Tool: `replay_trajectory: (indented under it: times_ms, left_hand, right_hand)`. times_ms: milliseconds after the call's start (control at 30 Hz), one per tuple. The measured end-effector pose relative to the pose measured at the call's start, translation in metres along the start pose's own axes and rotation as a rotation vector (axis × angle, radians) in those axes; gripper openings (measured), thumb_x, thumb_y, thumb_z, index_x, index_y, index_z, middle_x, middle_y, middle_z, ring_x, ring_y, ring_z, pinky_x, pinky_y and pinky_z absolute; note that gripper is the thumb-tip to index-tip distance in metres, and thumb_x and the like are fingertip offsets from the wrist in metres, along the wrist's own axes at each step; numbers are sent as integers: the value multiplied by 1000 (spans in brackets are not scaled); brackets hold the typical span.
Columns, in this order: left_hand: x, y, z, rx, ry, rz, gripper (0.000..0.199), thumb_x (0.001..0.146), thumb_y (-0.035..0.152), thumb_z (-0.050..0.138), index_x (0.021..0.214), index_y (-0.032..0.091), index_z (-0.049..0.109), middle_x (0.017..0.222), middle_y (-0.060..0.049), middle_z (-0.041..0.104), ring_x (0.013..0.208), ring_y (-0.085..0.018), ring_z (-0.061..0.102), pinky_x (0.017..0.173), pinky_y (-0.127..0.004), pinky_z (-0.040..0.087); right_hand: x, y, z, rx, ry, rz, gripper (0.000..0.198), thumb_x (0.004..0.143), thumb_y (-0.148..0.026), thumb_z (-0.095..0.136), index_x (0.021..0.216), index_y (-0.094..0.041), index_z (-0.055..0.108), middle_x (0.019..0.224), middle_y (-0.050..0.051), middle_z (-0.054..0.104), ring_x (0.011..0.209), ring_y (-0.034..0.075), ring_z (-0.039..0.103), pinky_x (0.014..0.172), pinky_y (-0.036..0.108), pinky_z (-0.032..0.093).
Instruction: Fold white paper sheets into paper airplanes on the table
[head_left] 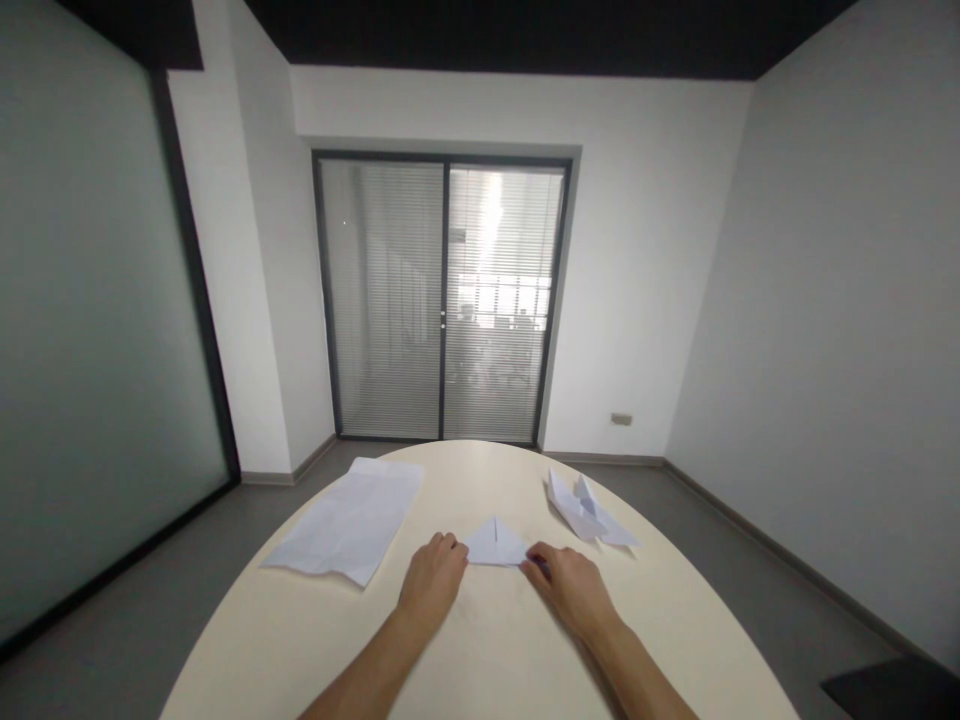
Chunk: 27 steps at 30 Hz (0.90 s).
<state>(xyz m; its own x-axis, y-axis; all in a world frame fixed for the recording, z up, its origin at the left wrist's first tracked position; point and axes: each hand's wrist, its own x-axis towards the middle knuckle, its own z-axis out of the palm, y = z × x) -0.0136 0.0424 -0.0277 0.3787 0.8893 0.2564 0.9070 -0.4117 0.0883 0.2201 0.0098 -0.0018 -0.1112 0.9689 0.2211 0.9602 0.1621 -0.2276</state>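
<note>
A folded sheet of white paper [496, 545] lies in front of me, its top brought to a point and a seam running down from the peak. My left hand [436, 577] has its curled fingers at the paper's left corner. At the right corner, my right hand [568, 585] pinches the edge between thumb and fingers. Both hands rest low over the table, and the paper's two lower corners are partly covered by the fingertips.
White paper sheets [356, 520] lie flat at the table's left. Folded paper boats [585, 508] sit on the right side. The round cream table [480, 670] has a curved edge; beyond it stand glass doors with blinds [442, 300].
</note>
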Motion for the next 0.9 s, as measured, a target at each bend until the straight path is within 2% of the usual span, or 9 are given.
replay_trajectory:
  times_ms: [433,700,900]
  left_hand:
    - [3,-3,4,8,20,-11,29,100,17,39,99,21,67,99,-6,67,100,-22,60,81,-32,47]
    - [2,-4,7,20,10,-36,29,101,17,37,103,23,65,99,-5,68,98,-22,60,80,-31,47]
    - [2,-3,2,15,-5,-35,27,99,15,39,104,23,64,97,-5,69,96,-22,61,79,-30,45]
  right_hand:
    - [2,11,0,14,-51,-15,25,88,-31,52,101,-29,73,95,5,77,93,22,70,78,28,44]
    - [0,11,-1,139,-3,-6,28,90,-33,49,104,-27,73,103,5,76,99,21,68,83,28,44]
    - [3,15,4,129,50,-1,29,94,-31,44,102,-27,72,97,5,76,92,22,70,77,28,44]
